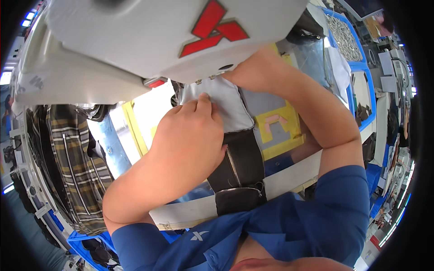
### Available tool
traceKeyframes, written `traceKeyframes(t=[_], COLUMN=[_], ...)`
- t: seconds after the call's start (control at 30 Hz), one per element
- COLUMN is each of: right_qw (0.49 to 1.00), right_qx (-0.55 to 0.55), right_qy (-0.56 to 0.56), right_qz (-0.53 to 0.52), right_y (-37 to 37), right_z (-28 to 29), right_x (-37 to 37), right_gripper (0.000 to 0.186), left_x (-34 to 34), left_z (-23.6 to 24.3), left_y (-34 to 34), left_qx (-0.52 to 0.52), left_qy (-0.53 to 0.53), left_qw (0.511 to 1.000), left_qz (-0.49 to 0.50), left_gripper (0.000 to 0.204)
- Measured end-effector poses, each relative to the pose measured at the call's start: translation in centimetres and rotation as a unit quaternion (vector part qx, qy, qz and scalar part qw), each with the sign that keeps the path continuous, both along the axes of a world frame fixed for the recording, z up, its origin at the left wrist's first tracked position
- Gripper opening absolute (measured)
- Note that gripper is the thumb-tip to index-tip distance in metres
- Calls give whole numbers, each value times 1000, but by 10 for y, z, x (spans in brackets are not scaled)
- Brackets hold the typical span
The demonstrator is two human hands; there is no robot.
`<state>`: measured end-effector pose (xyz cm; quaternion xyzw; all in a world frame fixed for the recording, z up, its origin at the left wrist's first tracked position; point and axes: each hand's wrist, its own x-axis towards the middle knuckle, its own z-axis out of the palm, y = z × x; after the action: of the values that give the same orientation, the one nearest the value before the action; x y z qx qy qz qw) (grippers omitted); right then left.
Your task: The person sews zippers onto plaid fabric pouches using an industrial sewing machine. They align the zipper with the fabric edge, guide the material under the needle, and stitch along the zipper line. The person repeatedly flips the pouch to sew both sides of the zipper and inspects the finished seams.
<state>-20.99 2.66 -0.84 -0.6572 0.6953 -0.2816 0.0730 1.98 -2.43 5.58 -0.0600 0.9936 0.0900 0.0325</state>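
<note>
A white sewing machine head with a red emblem hangs over the work. Beneath it lies a pale grey fabric piece, joined to black fabric pieces with metal zippers that hang toward my body. My left hand rests on the grey fabric, fingers apart and slightly bent, thumb near the black piece. My right hand is at the grey piece's upper right corner, just under the machine head; its fingertips are largely hidden, so I cannot tell whether it grips.
Plaid fabric pieces with zippers are piled at the left, above a blue crate. Yellow tape marks the machine bed. At the right, blue trays hold metal zipper parts and small dark pieces.
</note>
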Motion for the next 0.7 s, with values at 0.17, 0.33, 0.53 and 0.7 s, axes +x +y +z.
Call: traceKeyframes(t=[0.17,0.33,0.53,0.7], right_qw=[998,997,998,999], right_qx=[-7,-11,19,24], right_qy=[-51,-67,-38,13], right_qz=[23,33,39,38], right_y=[-3,-7,-4,-2], right_z=[2,-3,3,-6], right_x=[3,5,-14,-27], right_gripper=[23,25,17,16], left_x=[1,2,-3,-4], left_z=[3,5,0,-7], left_y=[2,3,6,10], left_qx=[1,7,0,14], left_qy=[-7,-59,-41,-18], left_qw=[1000,998,999,1000], left_qz=[-2,6,-8,-12], left_gripper=[49,56,67,74])
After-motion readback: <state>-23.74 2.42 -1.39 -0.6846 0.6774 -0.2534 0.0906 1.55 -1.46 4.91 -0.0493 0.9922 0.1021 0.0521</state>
